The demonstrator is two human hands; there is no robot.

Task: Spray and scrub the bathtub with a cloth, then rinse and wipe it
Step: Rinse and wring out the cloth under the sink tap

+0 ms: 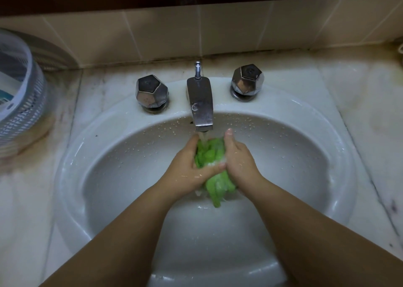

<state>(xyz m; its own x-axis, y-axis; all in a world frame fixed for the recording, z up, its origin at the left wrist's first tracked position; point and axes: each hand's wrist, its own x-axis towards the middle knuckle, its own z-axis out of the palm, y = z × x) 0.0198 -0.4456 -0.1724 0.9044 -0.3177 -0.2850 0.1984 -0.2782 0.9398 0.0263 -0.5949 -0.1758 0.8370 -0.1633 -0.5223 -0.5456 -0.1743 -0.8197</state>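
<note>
A wet green cloth (pixel 209 155) is bunched between both my hands over a white sink basin (pixel 305 155). My left hand (pixel 187 168) presses it from the left and my right hand (pixel 237 160) from the right. Water runs from the metal faucet spout (pixel 201 103) straight onto the top of the cloth. A tail of the cloth hangs below my hands and drips. No bathtub is in view.
Two faceted metal tap knobs, left knob (pixel 152 92) and right knob (pixel 247 80), flank the spout. A white perforated plastic basket (pixel 21 103) stands on the stained marble counter (pixel 366 112) at the left. Beige wall tiles (pixel 165 35) run along the back.
</note>
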